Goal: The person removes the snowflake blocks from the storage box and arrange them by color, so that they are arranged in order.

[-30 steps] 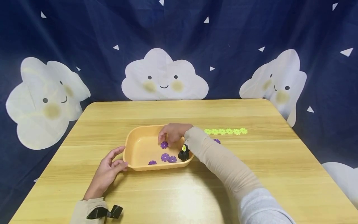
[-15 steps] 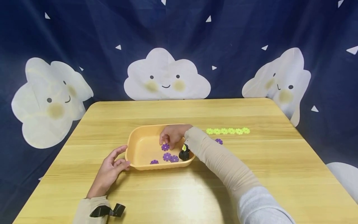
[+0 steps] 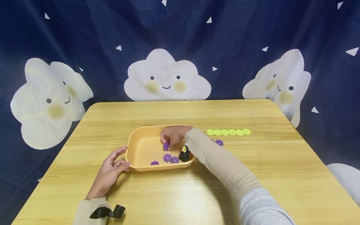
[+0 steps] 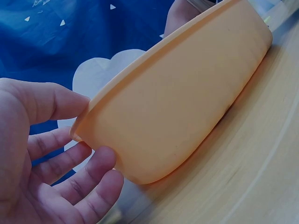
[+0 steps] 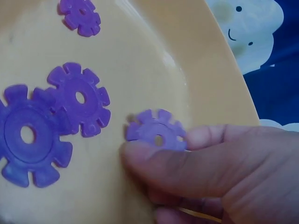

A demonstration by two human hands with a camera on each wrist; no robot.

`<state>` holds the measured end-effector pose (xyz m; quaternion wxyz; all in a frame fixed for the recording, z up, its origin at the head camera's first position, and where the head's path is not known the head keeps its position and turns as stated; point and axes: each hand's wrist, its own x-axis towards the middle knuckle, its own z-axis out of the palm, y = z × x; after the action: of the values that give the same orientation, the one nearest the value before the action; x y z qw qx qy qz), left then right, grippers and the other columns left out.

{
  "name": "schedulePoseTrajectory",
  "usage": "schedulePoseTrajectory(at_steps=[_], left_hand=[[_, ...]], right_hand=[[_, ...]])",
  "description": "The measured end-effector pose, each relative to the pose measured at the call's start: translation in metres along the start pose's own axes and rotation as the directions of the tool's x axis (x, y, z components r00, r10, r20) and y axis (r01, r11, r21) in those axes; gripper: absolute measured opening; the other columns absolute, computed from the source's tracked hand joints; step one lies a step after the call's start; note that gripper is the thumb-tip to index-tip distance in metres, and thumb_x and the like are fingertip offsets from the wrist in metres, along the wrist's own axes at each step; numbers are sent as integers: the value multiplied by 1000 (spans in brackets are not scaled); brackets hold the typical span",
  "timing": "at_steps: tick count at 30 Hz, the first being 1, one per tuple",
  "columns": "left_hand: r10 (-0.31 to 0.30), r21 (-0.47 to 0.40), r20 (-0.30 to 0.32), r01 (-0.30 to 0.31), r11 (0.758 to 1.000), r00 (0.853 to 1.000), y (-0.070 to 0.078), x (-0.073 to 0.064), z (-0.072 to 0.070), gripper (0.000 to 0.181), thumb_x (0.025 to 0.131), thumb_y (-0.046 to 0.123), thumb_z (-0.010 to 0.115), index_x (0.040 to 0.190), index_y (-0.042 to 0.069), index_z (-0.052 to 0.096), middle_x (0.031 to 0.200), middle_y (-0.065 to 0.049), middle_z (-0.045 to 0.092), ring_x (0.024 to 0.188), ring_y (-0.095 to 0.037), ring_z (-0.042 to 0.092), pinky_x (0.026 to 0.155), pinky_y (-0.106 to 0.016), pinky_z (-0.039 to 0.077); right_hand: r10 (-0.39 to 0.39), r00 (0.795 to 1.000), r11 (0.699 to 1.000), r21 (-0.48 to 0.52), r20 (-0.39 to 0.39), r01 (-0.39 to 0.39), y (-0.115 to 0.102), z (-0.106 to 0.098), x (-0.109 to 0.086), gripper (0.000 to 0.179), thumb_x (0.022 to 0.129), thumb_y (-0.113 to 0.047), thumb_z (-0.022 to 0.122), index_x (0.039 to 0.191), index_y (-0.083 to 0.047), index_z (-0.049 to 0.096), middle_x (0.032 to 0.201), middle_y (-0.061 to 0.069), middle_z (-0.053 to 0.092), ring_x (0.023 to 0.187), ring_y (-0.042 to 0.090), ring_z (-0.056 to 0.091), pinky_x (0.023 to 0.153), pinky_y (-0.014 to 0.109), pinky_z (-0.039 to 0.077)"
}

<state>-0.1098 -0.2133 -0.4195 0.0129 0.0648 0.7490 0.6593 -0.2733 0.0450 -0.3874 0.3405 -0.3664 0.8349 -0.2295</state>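
"Right grip (image 3: 175, 135)?"
"I'm pinching a purple, notched plastic disc (image 5: 153, 127) inside the orange plastic tray (image 3: 160, 168) (left grip (image 3: 108, 172) holding its end)."
"Technique?"
"I'd pinch by the edge, tray held still."

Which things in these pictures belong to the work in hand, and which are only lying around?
Likely part of the work:
right hand, pinching a purple disc
left hand, holding the orange tray
other purple discs
yellow-green discs, lined up

Only around:
dark cloud-print curtain
black strap on the left sleeve
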Motion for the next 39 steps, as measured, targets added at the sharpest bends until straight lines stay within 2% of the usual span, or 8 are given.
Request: schedulePoseTrajectory(at_steps=[6, 9, 15, 20, 27, 31, 36, 39], left_hand=[[-6, 23, -5, 6, 1000, 1000, -2, 1, -1, 58, 92, -3, 62, 143, -8, 34, 141, -17, 34, 83, -9, 62, 69, -24, 56], [0, 33, -5, 1, 999, 1000, -3, 0, -1, 58, 92, -3, 62, 143, -8, 33, 141, -16, 34, 83, -9, 62, 69, -25, 56], [1, 53, -1, -1, 999, 1000, -3, -1, -1, 59, 92, -2, 62, 143, -7, 33, 144, -18, 32, 84, -9, 62, 69, -25, 56], [-10, 54, 4, 10, 998, 1000, -5, -5, -1, 58, 93, 0, 61, 144, -7, 32, 144, -16, 29, 82, -9, 62, 69, -25, 55], [17, 32, -7, -17, 999, 1000, -5, -2, 0, 57, 94, 0, 61, 143, -7, 33, 140, -11, 33, 81, -9, 61, 68, -24, 55], [23, 34, -8, -23, 999, 1000, -4, -2, -1, 57, 93, -1, 60, 143, -7, 33, 138, -8, 35, 80, -10, 62, 68, -24, 55], [29, 34, -37, -28, 999, 999, -4, -2, 0, 54, 92, -3, 62, 140, -7, 38, 119, -12, 50, 75, -14, 62, 66, -25, 55], [32, 30, -45, -31, 999, 998, -4, -1, 0, 54, 91, -3, 63, 140, -7, 40, 104, -18, 56, 73, -16, 63, 65, -26, 55]], right_hand=[[31, 999, 995, 95, -13, -30, 0, -1, -2, 21, 86, 7, 68, 86, -3, 49, 86, 5, 55, 72, 14, 55, 58, 20, 47], [32, 999, 991, 129, -11, -31, 1, -1, -3, 16, 88, 6, 65, 94, -2, 53, 88, 8, 62, 72, 16, 59, 60, 23, 51], [25, 999, 988, 153, -36, -20, 3, -1, -6, 18, 90, 6, 62, 106, -4, 62, 87, 7, 70, 72, 19, 65, 66, 27, 55], [-11, 1000, 993, 119, -21, 13, 3, -1, -10, 25, 93, 6, 57, 114, -5, 66, 87, 6, 72, 74, 19, 67, 69, 27, 56], [-23, 997, 997, 66, -73, 28, 0, -11, -20, 27, 93, 3, 59, 120, -2, 63, 88, 7, 70, 76, 18, 69, 70, 25, 56], [-56, 994, 998, 35, -95, 59, 1, -15, -27, 33, 93, 5, 58, 126, 2, 60, 92, 7, 69, 79, 18, 69, 70, 24, 57], [-108, 983, 994, 5, -148, 110, 6, -18, -38, 35, 92, 5, 57, 128, 3, 59, 94, 6, 70, 80, 19, 70, 71, 25, 56], [-127, 972, 992, -24, -196, 125, 10, -18, -46, 37, 90, 3, 59, 127, 2, 60, 95, 4, 70, 85, 17, 69, 79, 26, 54]])
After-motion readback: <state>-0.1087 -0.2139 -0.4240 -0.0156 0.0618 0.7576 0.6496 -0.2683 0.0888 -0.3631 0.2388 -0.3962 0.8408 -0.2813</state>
